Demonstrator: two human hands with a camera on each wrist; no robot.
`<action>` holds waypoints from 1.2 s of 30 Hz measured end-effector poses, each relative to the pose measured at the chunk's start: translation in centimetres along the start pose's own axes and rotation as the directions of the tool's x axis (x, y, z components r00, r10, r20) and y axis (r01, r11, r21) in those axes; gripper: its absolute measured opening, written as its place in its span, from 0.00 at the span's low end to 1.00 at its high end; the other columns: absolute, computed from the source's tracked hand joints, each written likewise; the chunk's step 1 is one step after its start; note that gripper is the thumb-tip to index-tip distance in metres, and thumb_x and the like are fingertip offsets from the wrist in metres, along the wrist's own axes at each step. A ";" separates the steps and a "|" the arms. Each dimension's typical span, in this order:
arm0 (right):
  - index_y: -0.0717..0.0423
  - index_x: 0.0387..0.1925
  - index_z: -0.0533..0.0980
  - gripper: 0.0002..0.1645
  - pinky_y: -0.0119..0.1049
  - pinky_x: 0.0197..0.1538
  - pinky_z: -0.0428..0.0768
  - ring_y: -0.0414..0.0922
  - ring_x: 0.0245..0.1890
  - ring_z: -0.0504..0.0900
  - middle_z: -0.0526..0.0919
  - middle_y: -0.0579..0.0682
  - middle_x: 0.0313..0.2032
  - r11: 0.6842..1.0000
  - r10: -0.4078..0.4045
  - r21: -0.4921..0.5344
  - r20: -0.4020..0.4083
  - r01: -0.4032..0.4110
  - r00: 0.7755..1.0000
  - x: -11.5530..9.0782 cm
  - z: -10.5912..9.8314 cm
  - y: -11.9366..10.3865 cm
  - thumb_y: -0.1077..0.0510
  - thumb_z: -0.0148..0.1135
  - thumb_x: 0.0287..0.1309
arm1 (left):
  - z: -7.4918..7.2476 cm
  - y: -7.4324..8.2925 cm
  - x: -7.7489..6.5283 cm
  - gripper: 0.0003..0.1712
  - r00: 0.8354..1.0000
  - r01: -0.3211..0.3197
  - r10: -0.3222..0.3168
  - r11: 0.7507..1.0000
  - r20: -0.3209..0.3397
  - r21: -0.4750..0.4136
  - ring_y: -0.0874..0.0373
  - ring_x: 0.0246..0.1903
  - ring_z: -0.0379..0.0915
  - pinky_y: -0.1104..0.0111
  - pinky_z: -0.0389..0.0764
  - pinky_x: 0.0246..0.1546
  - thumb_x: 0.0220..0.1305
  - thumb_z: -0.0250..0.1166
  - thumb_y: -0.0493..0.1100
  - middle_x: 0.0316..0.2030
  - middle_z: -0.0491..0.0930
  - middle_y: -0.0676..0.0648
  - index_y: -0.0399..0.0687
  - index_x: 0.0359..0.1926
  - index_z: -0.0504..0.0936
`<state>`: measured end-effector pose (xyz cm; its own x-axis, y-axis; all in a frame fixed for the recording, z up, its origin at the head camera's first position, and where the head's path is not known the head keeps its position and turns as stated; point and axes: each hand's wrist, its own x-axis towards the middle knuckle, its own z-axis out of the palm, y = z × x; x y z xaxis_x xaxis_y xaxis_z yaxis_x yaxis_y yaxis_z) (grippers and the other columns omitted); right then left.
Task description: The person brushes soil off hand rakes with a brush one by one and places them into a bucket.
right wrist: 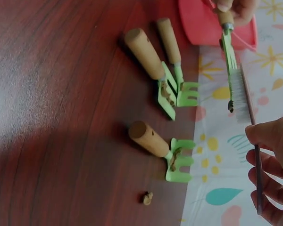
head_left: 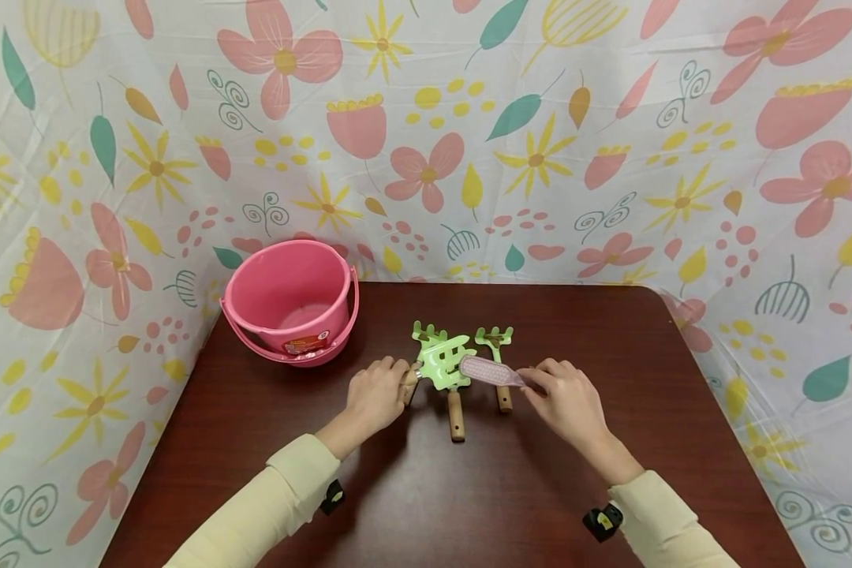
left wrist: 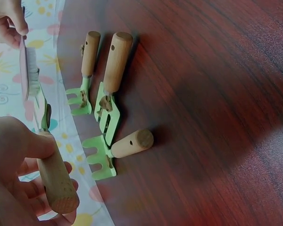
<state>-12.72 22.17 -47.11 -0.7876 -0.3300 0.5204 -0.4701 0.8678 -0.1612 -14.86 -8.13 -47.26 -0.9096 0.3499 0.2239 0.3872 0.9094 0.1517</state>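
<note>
Head: pink bucket (head_left: pixel 335 330) stands upright on bench (head_left: pixel 596 331), inner bottom visible. Left hand (head_left: pixel 378 394) holds green tool (head_left: pixel 438 368); right hand (head_left: pixel 564 397) grips pink brush (head_left: pixel 486 371).

Left wrist: green tool raised, bristles (left wrist: pixel 33 73) against it; three other tools (left wrist: pixel 117 66) lie nearby, bearing brown bits (left wrist: pixel 105 102).

Right wrist: brown lump (right wrist: pixel 147 198) on bench, near one of them.

L hand (left wrist: pixel 14 162): grips green tool (left wrist: pixel 56 175). R hand (left wrist: pixel 8 22): pink brush (left wrist: pixel 24 75) agst. tool. Tbl. (left wrist: pixel 207 89): 2 rakes (left wrist: pixel 122 148), 1 slotted trowel (left wrist: pixel 113 84).
</note>
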 end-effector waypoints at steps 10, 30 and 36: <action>0.51 0.35 0.83 0.14 0.40 0.26 0.70 0.47 0.26 0.74 0.79 0.47 0.27 0.999 0.030 -0.023 -0.005 -0.030 1.000 -0.4 -0.1 1.3 0.59 0.71 0.40 | 0.1 -0.2 -0.1 0.13 1.000 0.001 -0.001 1.000 -0.015 -0.008 0.52 0.29 0.74 0.60 0.74 0.24 0.47 0.69 0.44 0.28 0.75 0.49 0.51 0.36 0.78; 0.53 0.35 0.84 0.15 0.40 0.24 0.70 0.47 0.24 0.74 0.79 0.48 0.27 0.995 0.090 -0.031 -0.031 -0.091 0.995 -0.5 -0.3 2.5 0.59 0.72 0.39 | 0.1 -0.6 -0.2 0.13 1.000 0.015 -0.015 1.000 0.010 -0.019 0.52 0.30 0.75 0.60 0.74 0.24 0.49 0.68 0.44 0.29 0.75 0.49 0.50 0.38 0.78; 0.51 0.36 0.83 0.15 0.36 0.24 0.68 0.43 0.23 0.71 0.79 0.46 0.27 0.993 0.115 0.008 -0.022 -0.115 0.993 -0.2 -0.3 1.7 0.59 0.72 0.40 | 0.3 -0.3 -0.2 0.13 1.000 0.015 -0.015 1.000 0.015 -0.013 0.52 0.30 0.75 0.60 0.75 0.24 0.48 0.68 0.44 0.29 0.75 0.49 0.51 0.37 0.78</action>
<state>-13.25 23.85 -47.27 -0.8275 -0.2192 0.5168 -0.3793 0.8970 -0.2268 -14.86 -8.43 -47.63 -0.9175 0.3393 0.2076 0.3751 0.9118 0.1674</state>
